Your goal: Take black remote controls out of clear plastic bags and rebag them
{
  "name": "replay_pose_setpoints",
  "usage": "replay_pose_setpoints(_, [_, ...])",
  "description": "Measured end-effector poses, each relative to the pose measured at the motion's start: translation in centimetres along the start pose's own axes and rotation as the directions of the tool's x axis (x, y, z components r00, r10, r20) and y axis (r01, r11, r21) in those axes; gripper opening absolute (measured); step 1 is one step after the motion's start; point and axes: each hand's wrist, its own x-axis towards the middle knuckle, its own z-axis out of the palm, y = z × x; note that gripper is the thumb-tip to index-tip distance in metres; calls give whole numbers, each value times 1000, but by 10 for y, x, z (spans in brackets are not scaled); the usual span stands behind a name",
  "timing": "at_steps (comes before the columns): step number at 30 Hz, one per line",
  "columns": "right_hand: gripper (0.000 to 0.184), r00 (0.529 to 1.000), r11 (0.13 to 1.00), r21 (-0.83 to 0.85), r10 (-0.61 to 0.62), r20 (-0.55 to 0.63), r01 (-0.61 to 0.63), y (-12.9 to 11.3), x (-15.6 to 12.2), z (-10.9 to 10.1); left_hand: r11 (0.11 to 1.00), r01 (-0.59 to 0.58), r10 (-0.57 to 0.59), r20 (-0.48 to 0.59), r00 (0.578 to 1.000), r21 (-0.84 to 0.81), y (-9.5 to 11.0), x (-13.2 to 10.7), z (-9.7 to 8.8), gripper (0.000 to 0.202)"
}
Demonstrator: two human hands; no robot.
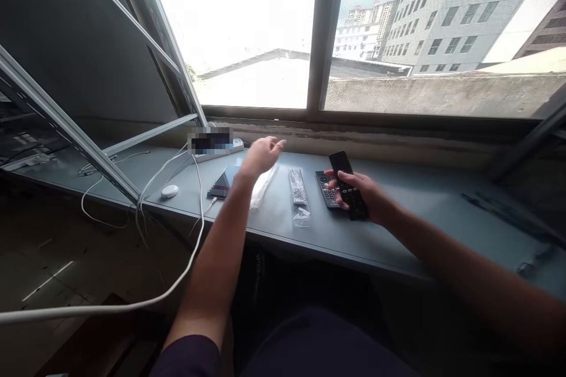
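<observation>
My right hand point(356, 191) is wrapped round a black remote control point(340, 162), thumb on its face, tilted above the tabletop. Just behind and left of it lies a second black remote point(326, 188) with many buttons, partly covered by my fingers. My left hand point(263, 155) hovers over the back of the table, fingers loosely bent, and nothing shows in it. Below that hand lies a white item in clear plastic point(264, 188), partly hidden by my forearm. Between the hands sits a dark, slim item in a clear plastic sleeve point(299, 191).
A dark tablet-like device point(225, 181) with a white cable lies left of my forearm. A round white puck point(169, 191), a power strip point(239, 145) and loose white cables point(198, 235) are farther left. Metal frame bars point(110, 171) slant down at the left; a window stands behind the table point(398, 241).
</observation>
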Motion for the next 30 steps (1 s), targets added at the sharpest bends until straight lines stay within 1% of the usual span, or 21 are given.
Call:
replay_pose_setpoints(1, [31,1000,1000,15,9,17,-9,1,1,-1,978,-39,52,54,997,-205,12,2,14,51])
replay_pose_setpoints(2, [32,999,999,32,18,32,-19,2,1,-1,922,-38,91,122,988,-384,23,4,30,53])
replay_pose_setpoints(3, [32,999,998,50,29,44,-31,3,2,-2,850,-17,145,204,968,-526,33,6,48,55])
replay_pose_setpoints(4, [32,998,997,65,43,51,-46,4,3,-2,782,9,213,281,936,-623,41,8,66,54])
replay_pose_setpoints(5, [31,997,995,80,59,53,-63,4,3,-3,729,34,254,317,914,-683,49,10,84,52])
replay_pose_setpoints(6, [29,996,992,94,76,51,-80,4,4,-3,692,56,263,323,909,-720,54,12,101,49])
replay_pose_setpoints(8, [26,994,985,132,106,34,-110,2,5,-2,653,81,221,291,931,-753,60,16,129,44])
replay_pose_setpoints(10, [29,990,972,192,137,10,-137,-2,5,-1,639,54,192,228,954,-767,60,18,145,40])
replay_pose_setpoints(11, [33,988,962,230,153,3,-150,-4,5,-1,646,8,204,182,962,-763,58,19,149,39])
replay_pose_setpoints(12, [37,986,950,268,164,-1,-158,-6,5,-1,659,-63,222,114,968,-750,55,19,151,39])
replay_pose_setpoints(14, [41,985,925,344,170,3,-161,-9,5,-1,708,-220,265,-36,964,-672,45,17,150,44])
replay_pose_setpoints(15, [40,986,912,378,166,9,-156,-10,5,-2,746,-263,266,-88,960,-612,40,17,148,48])
replay_pose_setpoints(16, [39,987,900,409,161,17,-154,-11,5,-3,787,-280,262,-114,958,-549,34,16,146,49])
replay_pose_setpoints(18, [36,986,876,454,160,41,-161,-12,5,-4,837,-297,261,-142,955,-460,23,16,142,48])
replay_pose_setpoints(21, [34,983,857,483,179,46,-179,-12,6,-6,864,-292,233,-188,954,-409,9,19,138,51])
replay_pose_setpoints(23, [30,980,861,479,198,-2,-173,-12,6,-6,883,-269,205,-198,958,-385,3,21,138,52])
replay_pose_setpoints(25, [24,972,875,454,223,-73,-167,-12,7,-7,900,-248,186,-197,963,-358,0,23,138,51])
replay_pose_setpoints(27, [23,963,895,415,235,-128,-163,-13,8,-6,910,-238,181,-192,965,-339,-1,24,138,50])
replay_pose_setpoints(30, [24,968,918,368,212,-134,-150,-13,7,-4,919,-231,183,-174,968,-318,0,25,138,50])
